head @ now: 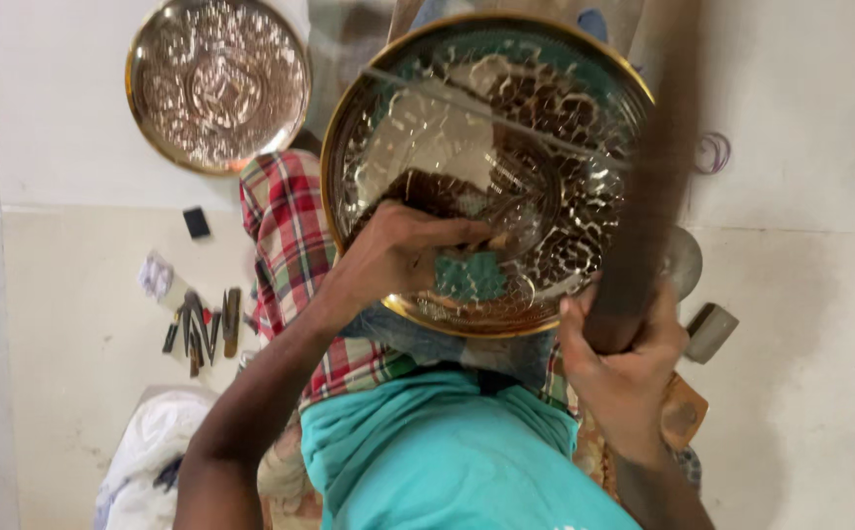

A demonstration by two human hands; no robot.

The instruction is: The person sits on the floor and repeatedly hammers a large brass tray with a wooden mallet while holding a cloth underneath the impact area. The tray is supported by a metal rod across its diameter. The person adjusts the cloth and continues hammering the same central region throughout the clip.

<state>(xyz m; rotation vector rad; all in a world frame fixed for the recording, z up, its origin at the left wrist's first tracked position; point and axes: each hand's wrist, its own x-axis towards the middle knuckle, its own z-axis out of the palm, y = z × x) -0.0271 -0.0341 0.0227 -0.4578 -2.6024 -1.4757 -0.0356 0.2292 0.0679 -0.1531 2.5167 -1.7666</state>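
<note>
A large round engraved brass plate point(545, 118) rests tilted on my lap, its shiny face mirroring my arm and teal shirt. My left hand point(398, 255) lies on the plate's lower middle, fingers pinched around a small metal chisel point(494, 238) whose tip touches the surface. My right hand point(624, 353) grips the lower end of a dark wooden mallet point(648, 186), which rises blurred over the plate's right side.
A second engraved brass plate point(216, 83) lies on the floor at the upper left. Several small chisels point(202, 324) lie on the floor left of my checked cloth point(285, 236). A white cloth point(158, 442) sits lower left, a small grey block point(710, 332) at right.
</note>
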